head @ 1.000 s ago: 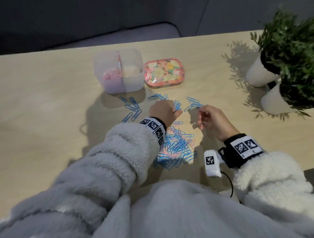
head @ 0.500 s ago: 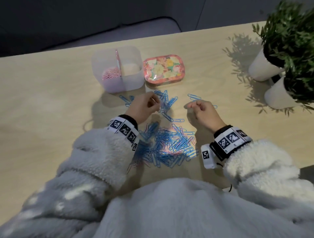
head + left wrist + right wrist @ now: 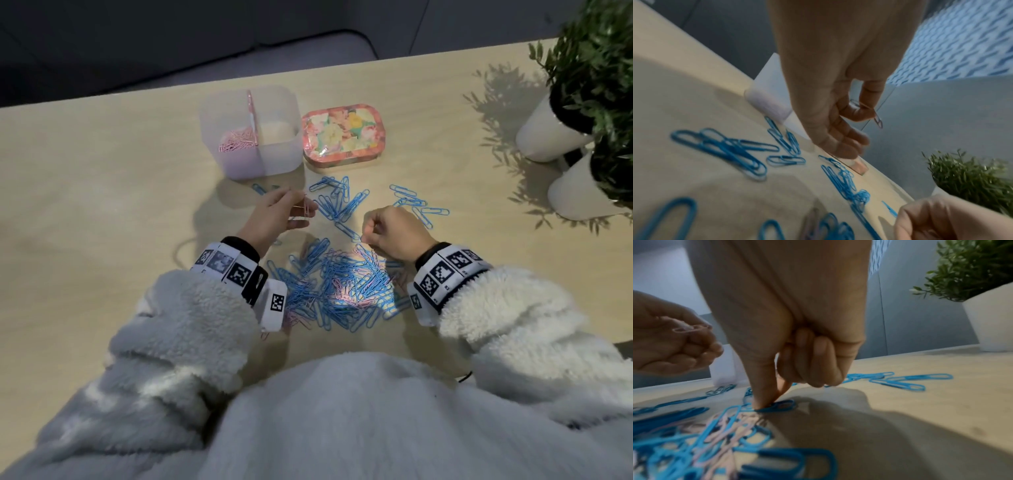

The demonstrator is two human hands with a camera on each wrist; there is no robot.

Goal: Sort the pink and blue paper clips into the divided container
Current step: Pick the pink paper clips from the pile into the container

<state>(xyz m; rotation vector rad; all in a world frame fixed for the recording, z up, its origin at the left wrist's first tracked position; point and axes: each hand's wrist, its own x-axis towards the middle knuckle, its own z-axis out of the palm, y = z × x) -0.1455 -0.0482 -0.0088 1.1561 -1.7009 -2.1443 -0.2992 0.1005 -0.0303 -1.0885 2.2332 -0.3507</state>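
The clear divided container (image 3: 274, 161) stands at the back, with pink clips (image 3: 238, 142) in its left half. My left hand (image 3: 303, 209) hovers just in front of it and pinches a pink paper clip (image 3: 877, 119) between thumb and forefinger. A mixed pile of blue and pink clips (image 3: 339, 284) lies between my wrists. My right hand (image 3: 364, 236) is at the pile's far edge with its fingers curled. In the right wrist view its thumb and forefinger (image 3: 764, 395) close on a blue clip (image 3: 783, 406) lying flat on the table.
A flowered tin (image 3: 342, 137) sits right of the container. Loose blue clips (image 3: 339, 202) are scattered ahead of both hands, more (image 3: 414, 204) to the right. Two white plant pots (image 3: 548, 137) stand at the far right of the wooden table (image 3: 102, 205).
My left hand has moved left from the scattered clips to just in front of the container, holding a pink clip. My right hand has come down onto the pile's far edge.
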